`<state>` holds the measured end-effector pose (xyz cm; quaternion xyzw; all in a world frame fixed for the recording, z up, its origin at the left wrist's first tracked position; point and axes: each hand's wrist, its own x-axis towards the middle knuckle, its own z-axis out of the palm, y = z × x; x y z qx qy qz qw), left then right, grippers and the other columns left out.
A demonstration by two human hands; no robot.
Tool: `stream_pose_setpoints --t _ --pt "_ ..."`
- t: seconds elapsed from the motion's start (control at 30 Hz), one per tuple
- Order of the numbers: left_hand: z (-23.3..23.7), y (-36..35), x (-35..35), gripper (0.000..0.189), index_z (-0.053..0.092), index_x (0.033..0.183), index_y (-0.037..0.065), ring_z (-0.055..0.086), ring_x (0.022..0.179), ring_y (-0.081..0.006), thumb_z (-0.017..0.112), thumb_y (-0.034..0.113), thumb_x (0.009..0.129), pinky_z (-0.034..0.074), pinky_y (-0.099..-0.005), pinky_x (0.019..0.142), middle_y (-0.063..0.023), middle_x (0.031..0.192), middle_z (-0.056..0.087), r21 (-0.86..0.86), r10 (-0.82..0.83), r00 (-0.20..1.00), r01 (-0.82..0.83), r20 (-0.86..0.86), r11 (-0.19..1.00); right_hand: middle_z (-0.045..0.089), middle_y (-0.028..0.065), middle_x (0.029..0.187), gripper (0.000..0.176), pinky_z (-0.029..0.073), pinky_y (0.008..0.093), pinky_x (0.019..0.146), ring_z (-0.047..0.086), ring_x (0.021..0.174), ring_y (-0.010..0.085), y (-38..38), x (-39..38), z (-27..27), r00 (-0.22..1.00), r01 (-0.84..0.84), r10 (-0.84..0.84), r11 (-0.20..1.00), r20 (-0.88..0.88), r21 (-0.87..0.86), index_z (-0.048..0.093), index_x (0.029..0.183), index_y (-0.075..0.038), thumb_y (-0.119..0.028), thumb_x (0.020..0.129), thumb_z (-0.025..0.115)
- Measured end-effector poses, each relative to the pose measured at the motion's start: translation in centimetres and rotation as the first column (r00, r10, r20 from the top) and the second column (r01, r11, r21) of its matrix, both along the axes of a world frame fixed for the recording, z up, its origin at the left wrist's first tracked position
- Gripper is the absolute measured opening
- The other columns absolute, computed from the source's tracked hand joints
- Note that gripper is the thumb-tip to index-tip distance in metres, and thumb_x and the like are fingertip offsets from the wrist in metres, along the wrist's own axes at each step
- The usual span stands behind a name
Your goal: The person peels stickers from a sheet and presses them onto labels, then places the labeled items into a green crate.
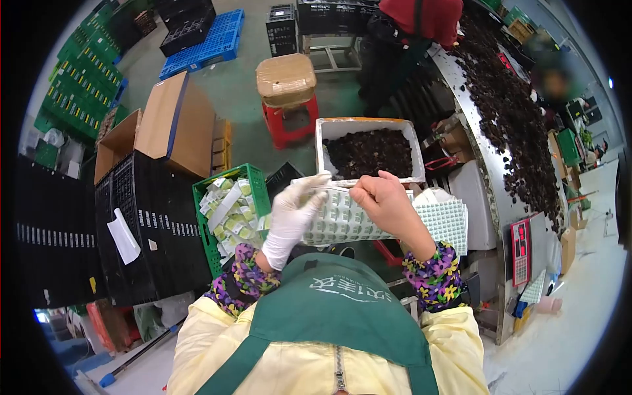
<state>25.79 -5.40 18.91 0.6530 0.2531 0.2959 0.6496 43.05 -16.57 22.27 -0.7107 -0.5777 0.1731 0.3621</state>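
Gloved left hand (291, 212) and bare right hand (390, 205) met close above the label sheet (343, 222), fingertips pinched together, probably for fine control; on what, I couldn't tell. The sheet was by the foam box's (417, 153) near edge, seemingly for easy reach.

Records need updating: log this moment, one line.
White-gloved left hand, bare right hand; pinching green-printed white sheet, far edge; white rectangular box beyond

Bright, fairly even light; fisheye distortion bends the edges; corners fall black
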Motion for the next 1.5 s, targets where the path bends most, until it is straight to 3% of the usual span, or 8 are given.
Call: stream_pose_setpoints --t 0.2,0.27,0.37,0.73,0.83,0.93,1.07,1.5 --pt "-0.7 1.8 -1.6 0.024 0.064 0.115 -0.001 0.063 0.096 -0.0123 0.061 0.006 0.092 0.05 -0.0249 0.085 -0.0065 0.111 0.067 -0.365 0.097 0.995 -0.089 0.005 0.927 0.064 0.0052 0.082 0.031 0.039 0.0451 0.097 0.061 0.084 0.0202 -4.9 2.6 1.8 0.97 0.144 -0.119 0.984 0.21 -0.105 0.058 0.113 -0.01 -0.016 0.084 0.067" --pt "-1.3 2.0 -2.1 0.025 0.063 0.116 0.0 0.062 0.098 -0.0123 0.06 0.006 0.092 0.049 -0.0254 0.087 -0.0063 0.111 0.066 -0.457 0.053 0.995 -0.007 0.088 0.889 0.061 0.0038 0.082 0.034 0.043 0.0324 0.087 0.057 0.08 0.0145 -6.1 3.0 0.7 0.924 0.13 -0.099 0.99 -0.369 0.058 0.058 0.116 -0.007 -0.005 0.083 0.067" --pt "-1.5 1.4 -1.9 0.024 0.063 0.116 0.0 0.061 0.102 -0.013 0.06 0.006 0.093 0.047 -0.0266 0.091 -0.0066 0.111 0.066 -0.535 0.103 0.98 0.006 0.173 0.845 0.059 0.001 0.088 0.03 0.042 0.0225 0.074 0.05 0.078 0.0084 -6.4 1.8 0.4 0.89 0.16 -0.056 0.968 -0.453 0.195 0.06 0.112 -0.002 -0.001 0.084 0.067" --pt "0.8 0.3 -1.8 0.025 0.066 0.111 0.001 0.06 0.105 -0.0133 0.068 0.01 0.088 0.047 -0.0269 0.093 -0.0071 0.117 0.065 -0.207 0.165 0.972 -0.129 0.166 0.97 0.059 -0.0031 0.079 0.012 0.041 0.0186 0.062 0.05 0.07 0.003 -6.8 1.1 -0.4 0.815 0.355 -0.235 0.925 -0.529 0.136 0.064 0.091 0.0 -0.01 0.087 0.069" --pt "-0.1 1.0 -2.8 0.027 0.066 0.108 0.001 0.06 0.104 -0.0136 0.072 0.011 0.084 0.048 -0.0281 0.09 -0.0063 0.118 0.064 -0.066 -0.059 0.997 0.063 0.059 0.996 0.061 0.0003 0.079 0.014 0.043 0.0211 0.063 0.053 0.07 0.006 -7.0 1.2 -0.2 0.822 0.354 -0.27 0.932 -0.502 0.079 0.062 0.09 0.002 -0.011 0.089 0.067" --pt "-0.8 1.2 -2.9 0.029 0.066 0.111 0.001 0.059 0.104 -0.014 0.071 0.01 0.084 0.049 -0.0278 0.088 -0.0075 0.122 0.063 -0.236 -0.054 0.994 0.076 0.098 0.969 0.06 0.0003 0.079 0.013 0.043 0.0214 0.062 0.051 0.069 0.0066 -7.2 1.1 -0.7 0.821 0.346 -0.258 0.934 -0.51 0.086 0.061 0.09 0.002 -0.01 0.089 0.066" --pt "1.6 0.3 -2.3 0.03 0.065 0.115 0.001 0.06 0.103 -0.0146 0.069 0.009 0.086 0.049 -0.0265 0.088 -0.0091 0.125 0.061 -0.178 0.104 0.987 -0.082 0.119 0.981 0.06 0.001 0.081 0.011 0.043 0.0216 0.063 0.052 0.07 0.0071 -7.6 1.1 -0.3 0.858 0.312 -0.234 0.945 -0.458 0.103 0.061 0.09 0.001 -0.009 0.088 0.066" --pt "1.6 0.2 -3.4 0.031 0.063 0.118 0.0 0.061 0.105 -0.0146 0.065 0.004 0.087 0.047 -0.0275 0.093 -0.0095 0.121 0.064 -0.082 -0.036 0.994 0.045 0.107 0.996 0.056 -0.0009 0.082 0.015 0.039 0.0195 0.065 0.048 0.071 0.0058 -8.3 1.0 0.4 0.827 0.337 -0.237 0.935 -0.51 0.112 0.061 0.091 0.001 -0.013 0.091 0.065"
